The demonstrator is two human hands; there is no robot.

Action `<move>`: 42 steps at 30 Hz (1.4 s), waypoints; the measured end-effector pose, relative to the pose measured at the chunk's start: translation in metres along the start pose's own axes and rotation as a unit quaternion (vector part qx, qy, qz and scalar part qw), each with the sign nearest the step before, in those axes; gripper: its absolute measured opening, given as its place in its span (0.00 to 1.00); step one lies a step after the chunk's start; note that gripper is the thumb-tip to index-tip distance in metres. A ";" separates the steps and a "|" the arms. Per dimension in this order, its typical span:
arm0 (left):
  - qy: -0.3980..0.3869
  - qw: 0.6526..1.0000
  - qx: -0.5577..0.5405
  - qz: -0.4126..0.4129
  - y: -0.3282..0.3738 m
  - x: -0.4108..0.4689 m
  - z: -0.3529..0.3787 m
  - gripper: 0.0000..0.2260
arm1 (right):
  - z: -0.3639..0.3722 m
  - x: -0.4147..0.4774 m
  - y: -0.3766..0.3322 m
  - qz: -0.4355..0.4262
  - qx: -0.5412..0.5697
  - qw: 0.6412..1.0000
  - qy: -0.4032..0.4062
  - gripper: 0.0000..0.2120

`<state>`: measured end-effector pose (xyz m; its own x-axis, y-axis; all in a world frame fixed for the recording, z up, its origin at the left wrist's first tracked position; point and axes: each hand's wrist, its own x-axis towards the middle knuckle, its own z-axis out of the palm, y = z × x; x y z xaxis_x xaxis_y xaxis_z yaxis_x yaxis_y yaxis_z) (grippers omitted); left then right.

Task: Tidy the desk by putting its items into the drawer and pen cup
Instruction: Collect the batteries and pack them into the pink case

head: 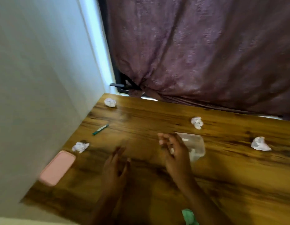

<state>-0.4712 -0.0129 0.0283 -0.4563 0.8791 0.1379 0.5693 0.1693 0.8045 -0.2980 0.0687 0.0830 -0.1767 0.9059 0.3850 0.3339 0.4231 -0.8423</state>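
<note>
While both hands are hovering over the wooden desk (238, 184), the tidying is looking barely begun: the green pen (100, 129) is lying loose near the wall, crumpled paper balls (197, 122) are sitting scattered well apart, and a pink phone case (57, 168) is resting at the left edge. The left hand (115, 166) is hanging spread, holding nothing. The right hand (175, 151) is blurring against a clear plastic container (196, 143); whether it is gripping it cannot be told. No drawer is showing.

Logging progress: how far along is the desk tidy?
Done: nothing visible. Four paper balls, a pen and a pink case lie on the desk. In hand: nothing; left hand hovers open, right hand open in front of a clear container. Left: everything; no drawer in view.
</note>
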 end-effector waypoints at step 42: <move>0.122 0.923 -0.362 0.042 0.095 0.034 -0.011 0.13 | -0.018 0.034 -0.014 0.003 0.024 1.000 0.012 0.18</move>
<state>-0.4403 0.0281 0.1164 -0.6219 0.7342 0.2722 0.0442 -0.3142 0.9483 -0.2917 0.0942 0.1147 -0.1527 0.9087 0.3885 0.2897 0.4170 -0.8615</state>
